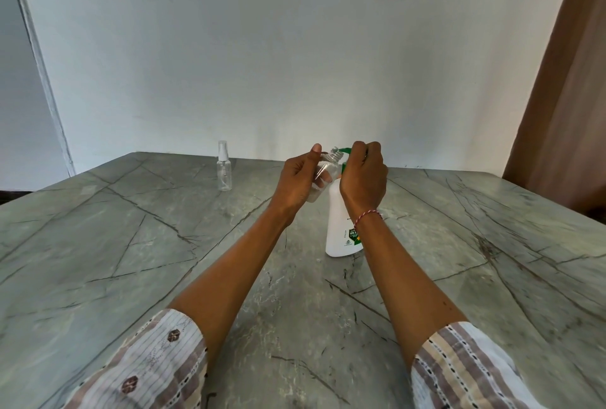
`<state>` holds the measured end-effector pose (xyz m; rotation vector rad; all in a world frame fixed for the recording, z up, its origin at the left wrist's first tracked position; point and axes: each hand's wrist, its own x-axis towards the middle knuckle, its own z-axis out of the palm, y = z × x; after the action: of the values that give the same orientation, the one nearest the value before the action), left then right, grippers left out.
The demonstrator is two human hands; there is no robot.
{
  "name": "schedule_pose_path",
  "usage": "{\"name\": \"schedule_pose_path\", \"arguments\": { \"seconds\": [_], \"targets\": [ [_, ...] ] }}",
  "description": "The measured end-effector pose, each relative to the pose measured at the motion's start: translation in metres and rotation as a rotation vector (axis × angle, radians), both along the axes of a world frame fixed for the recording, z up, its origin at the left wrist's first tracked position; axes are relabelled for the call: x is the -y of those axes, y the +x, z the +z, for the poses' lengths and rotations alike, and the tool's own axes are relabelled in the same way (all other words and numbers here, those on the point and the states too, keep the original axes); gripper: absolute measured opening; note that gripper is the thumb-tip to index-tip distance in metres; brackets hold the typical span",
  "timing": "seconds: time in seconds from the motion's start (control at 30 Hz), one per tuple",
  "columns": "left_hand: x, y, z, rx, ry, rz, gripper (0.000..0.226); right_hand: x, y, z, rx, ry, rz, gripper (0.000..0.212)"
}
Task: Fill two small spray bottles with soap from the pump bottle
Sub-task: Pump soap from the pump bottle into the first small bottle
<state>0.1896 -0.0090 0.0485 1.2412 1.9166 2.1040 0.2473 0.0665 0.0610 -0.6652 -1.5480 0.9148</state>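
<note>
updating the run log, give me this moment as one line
left hand: holds uncapped clear spray bottle at green nozzle | right hand: on white pump bottle head | capped clear spray bottle: upright, far left

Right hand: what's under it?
Under the right hand is the green pump head, its spout aimed at the open neck of the small bottle held tilted by the left hand. White pump bottle stands below. The plunger top is covered.

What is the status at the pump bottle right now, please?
Left hand holds uncapped clear small bottle tilted at green pump. Right hand on pump. Capped clear spray bottle stands apart.
</note>
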Motion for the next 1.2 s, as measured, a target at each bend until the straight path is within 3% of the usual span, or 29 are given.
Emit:
{"name": "schedule_pose_path", "arguments": {
  "seconds": [0.23, 0.47, 0.67, 1.0, 1.2],
  "targets": [
    [0.0016, 0.0010, 0.0043, 0.039, 0.013, 0.006, 0.038, 0.0002, -0.0020, 0.0019, 0.079, 0.018, -0.017, 0.044],
    [-0.0004, 0.0008, 0.0020, 0.004, -0.005, 0.029, 0.038, -0.0023, -0.0018, 0.0005, 0.092, 0.023, -0.023, 0.022],
    [0.0007, 0.0021, 0.0011, 0.019, 0.000, 0.035, 0.039, -0.0021, 0.0005, 0.0027, 0.074, 0.008, -0.003, 0.024],
    [-0.0009, 0.0004, 0.0026, 0.024, 0.004, 0.008, 0.039, -0.0021, 0.0002, 0.0078, 0.179, -0.017, -0.002, 0.072],
    [0.0013, -0.0002, 0.0036, 0.036, 0.009, 0.029, 0.035, -0.0022, 0.0010, 0.0073, 0.153, 0.070, -0.009, 0.042]
  ]
}}
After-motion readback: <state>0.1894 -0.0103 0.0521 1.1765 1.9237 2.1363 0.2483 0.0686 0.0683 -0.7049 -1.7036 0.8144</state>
